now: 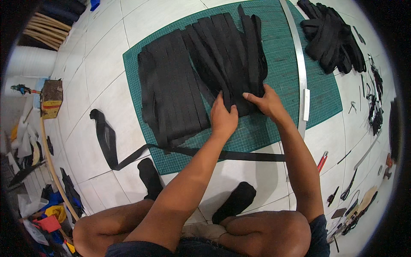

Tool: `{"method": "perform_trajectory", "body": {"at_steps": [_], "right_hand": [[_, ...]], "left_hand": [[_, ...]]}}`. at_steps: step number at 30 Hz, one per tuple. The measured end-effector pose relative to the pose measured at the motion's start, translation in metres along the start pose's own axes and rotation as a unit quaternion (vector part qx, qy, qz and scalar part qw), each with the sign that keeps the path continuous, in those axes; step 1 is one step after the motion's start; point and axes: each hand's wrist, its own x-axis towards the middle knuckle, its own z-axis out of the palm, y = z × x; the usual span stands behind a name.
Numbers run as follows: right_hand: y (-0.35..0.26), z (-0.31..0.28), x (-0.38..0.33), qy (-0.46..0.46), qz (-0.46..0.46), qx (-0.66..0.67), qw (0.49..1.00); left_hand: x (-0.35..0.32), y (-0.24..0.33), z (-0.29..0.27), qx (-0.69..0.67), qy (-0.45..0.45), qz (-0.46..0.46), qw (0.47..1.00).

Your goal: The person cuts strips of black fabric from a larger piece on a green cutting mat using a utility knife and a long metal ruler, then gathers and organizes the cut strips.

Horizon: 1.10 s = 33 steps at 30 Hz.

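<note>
Many black fabric strips lie side by side on a green cutting mat [248, 132]. The left-hand group of strips [171, 85] rests flat in a block. The right-hand bundle of black strips [222, 51] is gathered toward its near end between my hands. My left hand [223, 118] presses on the bundle's near left side, thumb toward the right. My right hand [266, 102] closes round its near right side, thumb on top and fingers hidden beneath. A single long black strap [184, 150] crosses the mat's near edge and trails onto the floor at left.
A metal ruler [299, 60] with a white block lies along the mat's right part. Beyond it is a heap of black straps [332, 38]. A red cutter [323, 162] and scattered tools lie on the tiled floor at right. A yellow-and-brown box [52, 99] stands at left.
</note>
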Motion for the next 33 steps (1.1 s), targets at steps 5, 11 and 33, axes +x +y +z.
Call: {"method": "perform_trajectory", "body": {"at_steps": [5, 11, 33], "right_hand": [[0.009, 0.003, 0.004, 0.004, -0.018, 0.016, 1.000], [0.010, 0.007, 0.005, 0.019, -0.006, 0.022, 1.000], [0.016, 0.000, 0.011, -0.050, 0.042, 0.157, 0.985]], "left_hand": [[-0.002, 0.000, -0.007, -0.048, -0.038, -0.040, 0.997], [-0.007, 0.019, -0.016, -0.084, -0.057, -0.042, 0.994], [0.021, 0.061, 0.017, -0.236, -0.103, -0.183, 0.949]]}}
